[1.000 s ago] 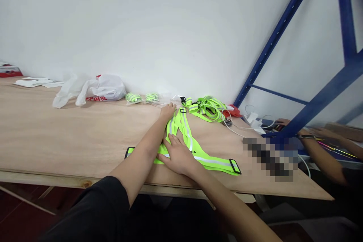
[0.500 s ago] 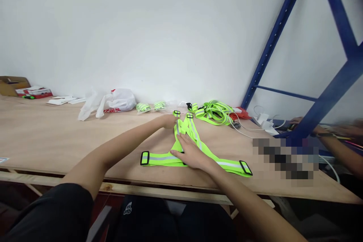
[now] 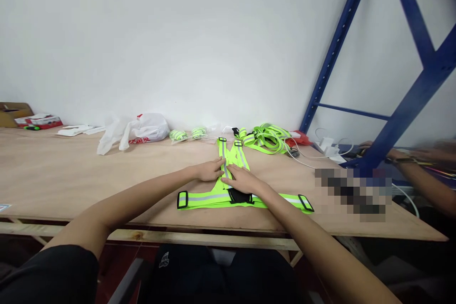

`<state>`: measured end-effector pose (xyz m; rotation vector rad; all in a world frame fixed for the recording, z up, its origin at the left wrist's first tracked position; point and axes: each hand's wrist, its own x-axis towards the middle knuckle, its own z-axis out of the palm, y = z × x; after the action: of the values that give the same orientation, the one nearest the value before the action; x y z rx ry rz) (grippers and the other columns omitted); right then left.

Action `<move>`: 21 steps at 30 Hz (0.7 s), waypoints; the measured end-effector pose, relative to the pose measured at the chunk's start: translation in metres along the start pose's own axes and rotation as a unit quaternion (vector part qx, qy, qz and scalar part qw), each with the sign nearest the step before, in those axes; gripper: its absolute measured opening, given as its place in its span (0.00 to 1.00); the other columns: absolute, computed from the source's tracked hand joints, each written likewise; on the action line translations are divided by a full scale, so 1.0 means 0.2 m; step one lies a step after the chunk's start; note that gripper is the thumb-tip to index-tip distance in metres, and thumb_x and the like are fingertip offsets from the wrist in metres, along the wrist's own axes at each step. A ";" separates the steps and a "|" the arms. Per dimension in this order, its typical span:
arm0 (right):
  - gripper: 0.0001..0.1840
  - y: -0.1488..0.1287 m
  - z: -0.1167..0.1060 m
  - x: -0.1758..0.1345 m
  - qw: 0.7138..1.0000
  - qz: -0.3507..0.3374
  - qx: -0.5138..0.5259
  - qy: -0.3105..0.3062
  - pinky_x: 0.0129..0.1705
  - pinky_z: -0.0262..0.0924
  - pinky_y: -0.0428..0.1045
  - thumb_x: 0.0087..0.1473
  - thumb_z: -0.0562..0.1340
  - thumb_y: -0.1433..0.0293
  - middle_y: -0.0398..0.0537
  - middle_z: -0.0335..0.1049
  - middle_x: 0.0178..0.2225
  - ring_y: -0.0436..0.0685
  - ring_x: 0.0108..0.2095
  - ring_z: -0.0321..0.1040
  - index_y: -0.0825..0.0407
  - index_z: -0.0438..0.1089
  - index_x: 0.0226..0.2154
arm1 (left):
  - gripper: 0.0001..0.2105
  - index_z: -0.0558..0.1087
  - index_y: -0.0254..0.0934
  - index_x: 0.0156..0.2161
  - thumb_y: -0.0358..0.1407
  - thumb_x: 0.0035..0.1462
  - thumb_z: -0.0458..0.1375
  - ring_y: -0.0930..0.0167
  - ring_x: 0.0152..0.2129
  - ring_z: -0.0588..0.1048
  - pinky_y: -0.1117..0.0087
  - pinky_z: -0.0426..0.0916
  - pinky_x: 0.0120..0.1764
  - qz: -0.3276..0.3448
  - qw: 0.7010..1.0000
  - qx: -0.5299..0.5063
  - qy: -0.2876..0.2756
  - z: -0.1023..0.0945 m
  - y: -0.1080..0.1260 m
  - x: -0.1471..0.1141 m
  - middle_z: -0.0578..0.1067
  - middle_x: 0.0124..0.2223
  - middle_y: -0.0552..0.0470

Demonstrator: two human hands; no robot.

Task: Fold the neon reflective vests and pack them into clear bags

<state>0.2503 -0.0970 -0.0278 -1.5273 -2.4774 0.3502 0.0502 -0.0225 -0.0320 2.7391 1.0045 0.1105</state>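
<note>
A neon-yellow reflective harness vest [image 3: 206, 199] with grey stripes lies spread on the wooden table. Its two shoulder straps cross and run towards the wall, each ending at a black slide buckle. The waist strap stretches sideways, with a black buckle at either end and a black buckle piece [image 3: 239, 195] in the middle. My left hand [image 3: 209, 170] rests at the left edge of the straps, fingers stretched out. My right hand [image 3: 242, 180] lies flat over the crossing, fingers extended, covering part of the straps.
At the wall are a heap of similar reflective straps [image 3: 269, 138], two bagged rolls [image 3: 198, 133], a white plastic bag [image 3: 152, 127] and a box [image 3: 44, 121]. A blue metal frame [image 3: 331, 57] and white cables stand right. Another person's arm [image 3: 423, 178] is beyond it.
My left hand has come back from the far buckles to the middle of the straps. My right hand has shifted slightly away from me, uncovering the black middle piece.
</note>
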 end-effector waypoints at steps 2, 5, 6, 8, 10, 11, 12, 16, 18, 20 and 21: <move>0.33 0.02 0.01 0.01 1.000 -0.011 0.010 0.012 0.60 0.54 0.62 0.63 0.55 0.52 0.66 0.63 0.62 0.71 0.61 0.60 0.58 0.64 0.60 | 0.36 0.45 0.25 0.71 0.49 0.69 0.43 0.58 0.69 0.49 0.63 0.48 0.67 0.004 1.000 -0.013 0.004 0.01 -0.01 -0.01 0.46 0.73 0.36; 0.28 0.06 0.03 0.03 0.995 -0.041 0.054 0.070 0.55 0.60 0.57 0.62 0.58 0.53 0.61 0.71 0.53 0.66 0.54 0.68 0.56 0.69 0.54 | 0.39 0.46 0.26 0.72 0.55 0.68 0.40 0.58 0.70 0.48 0.64 0.46 0.68 0.010 1.000 -0.024 0.006 0.03 -0.01 -0.02 0.46 0.73 0.37; 0.25 0.07 0.03 0.04 0.991 -0.044 0.072 0.101 0.54 0.61 0.55 0.62 0.59 0.54 0.58 0.72 0.51 0.64 0.52 0.69 0.55 0.70 0.52 | 0.40 0.46 0.26 0.71 0.57 0.68 0.39 0.59 0.70 0.47 0.64 0.46 0.68 0.012 1.000 -0.026 0.007 0.04 -0.01 -0.02 0.47 0.73 0.37; 0.22 0.11 0.04 0.05 0.982 -0.030 0.093 0.158 0.55 0.61 0.53 0.63 0.58 0.57 0.56 0.72 0.52 0.61 0.53 0.69 0.53 0.70 0.53 | 0.40 0.48 0.26 0.71 0.58 0.68 0.36 0.59 0.70 0.47 0.64 0.45 0.67 0.018 0.999 -0.026 0.009 0.05 0.00 -0.02 0.48 0.73 0.38; 0.23 0.14 0.05 0.05 0.976 0.001 0.091 0.198 0.60 0.56 0.54 0.64 0.55 0.60 0.58 0.68 0.58 0.61 0.58 0.64 0.54 0.67 0.56 | 0.40 0.50 0.26 0.71 0.58 0.68 0.35 0.59 0.70 0.49 0.63 0.45 0.67 0.021 1.000 -0.019 0.009 0.05 0.02 -0.02 0.49 0.73 0.37; 0.24 0.15 0.06 0.05 0.975 0.016 0.085 0.205 0.62 0.53 0.56 0.65 0.54 0.60 0.59 0.65 0.60 0.62 0.61 0.61 0.55 0.65 0.58 | 0.39 0.50 0.26 0.70 0.57 0.68 0.35 0.58 0.69 0.49 0.62 0.45 0.67 0.020 1.000 -0.014 0.007 0.05 0.03 -0.02 0.49 0.72 0.36; 0.25 0.17 0.06 0.05 0.974 0.030 0.079 0.208 0.63 0.51 0.56 0.65 0.54 0.60 0.61 0.64 0.61 0.63 0.62 0.58 0.55 0.65 0.58 | 0.39 0.51 0.25 0.70 0.57 0.68 0.35 0.58 0.69 0.50 0.62 0.45 0.67 0.016 1.000 -0.007 0.004 0.05 0.05 -0.02 0.50 0.72 0.35; 0.22 0.21 0.10 0.05 0.982 0.053 0.059 0.174 0.58 0.55 0.55 0.63 0.57 0.58 0.62 0.71 0.53 0.65 0.58 0.63 0.56 0.70 0.51 | 0.40 0.51 0.26 0.70 0.58 0.67 0.35 0.59 0.69 0.51 0.63 0.48 0.66 -0.022 0.999 0.017 -0.032 0.01 0.11 0.01 0.50 0.72 0.34; 0.19 0.22 0.11 0.06 0.985 0.051 0.051 0.156 0.55 0.57 0.52 0.63 0.57 0.58 0.60 0.74 0.49 0.63 0.55 0.67 0.55 0.72 0.47 | 0.39 0.53 0.27 0.69 0.58 0.67 0.36 0.58 0.67 0.56 0.63 0.52 0.64 -0.041 0.998 0.022 -0.052 -0.02 0.14 0.03 0.53 0.71 0.34; 0.18 0.22 0.11 0.06 0.987 0.049 0.044 0.146 0.54 0.57 0.51 0.64 0.56 0.59 0.60 0.75 0.48 0.62 0.53 0.68 0.55 0.72 0.45 | 0.37 0.59 0.26 0.66 0.56 0.66 0.40 0.56 0.63 0.64 0.62 0.58 0.61 -0.058 0.996 0.024 -0.064 -0.05 0.16 0.07 0.60 0.68 0.32; 0.18 0.21 0.11 0.06 0.988 0.047 0.041 0.142 0.54 0.57 0.50 0.64 0.56 0.59 0.60 0.74 0.48 0.62 0.53 0.68 0.55 0.72 0.45 | 0.35 0.63 0.26 0.64 0.55 0.66 0.43 0.55 0.59 0.68 0.61 0.61 0.58 -0.069 0.995 0.026 -0.069 -0.06 0.17 0.09 0.65 0.65 0.31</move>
<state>0.2746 -0.0687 -0.0605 -1.5454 -2.1532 0.2270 0.0843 -0.0335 -0.0132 2.6696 1.1679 -0.1267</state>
